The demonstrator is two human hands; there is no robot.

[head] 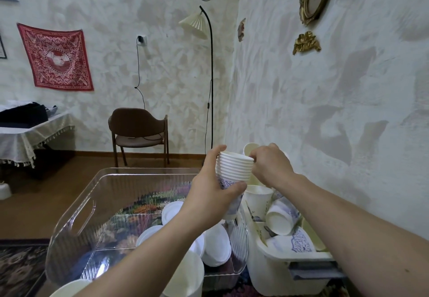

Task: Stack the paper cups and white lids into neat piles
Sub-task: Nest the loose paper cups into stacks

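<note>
a nested stack of paper cups [233, 169], white rims ringed one above another and a blue pattern on the lowest cup, is held up in the air above the gap between two bins. the left hand [214, 194] grasps the stack from the left, fingers curled behind the rims and thumb pressed across the patterned lower cup. the right hand [270, 166] is at the stack's top right edge, its fingertips pinching the uppermost rim.

below and to the right, a white plastic bin [278, 259] holds loose paper cups [279, 217] lying tilted and on their sides, some plain, some with blue print. one more cup [249, 149] shows just behind the right hand. to the left, a clear plastic bin [76, 206] with a cut-out handle holds white lids [216, 248] scattered and overlapping at its near right end. a floral cloth [144, 206] shows through its floor.

farther off stand a brown chair [139, 131] and a floor lamp [210, 83] against the far wall, with a red patterned cloth [55, 57] hung on the left.
</note>
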